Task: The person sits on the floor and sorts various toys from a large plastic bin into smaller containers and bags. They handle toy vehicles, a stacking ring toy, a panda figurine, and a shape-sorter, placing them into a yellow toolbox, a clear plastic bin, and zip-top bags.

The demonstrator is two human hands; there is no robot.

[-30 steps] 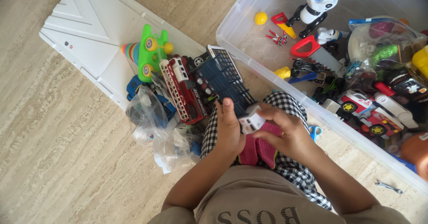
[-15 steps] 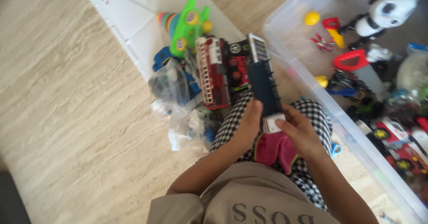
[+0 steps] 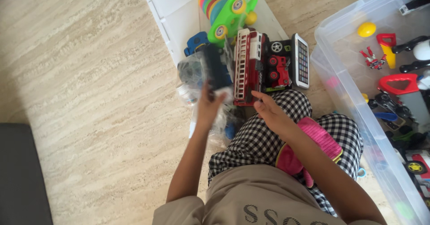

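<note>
My left hand grips a dark blue toy truck by its white end and holds it, blurred, over the clear plastic bags left of the red toy fire engine. My right hand hovers with its fingers apart above my checked trouser leg, just below the fire engine, and holds nothing. A pink sock covers my foot.
A green toy plane and a striped cone lie on the white bin lid. A red and black toy car and a toy phone sit beside the fire engine. A clear plastic bin of toys stands at right. A dark mat lies lower left.
My left hand has carried the dark blue truck leftward from above my knee to over the bags. My right hand has let go of it. The view has swung left.
</note>
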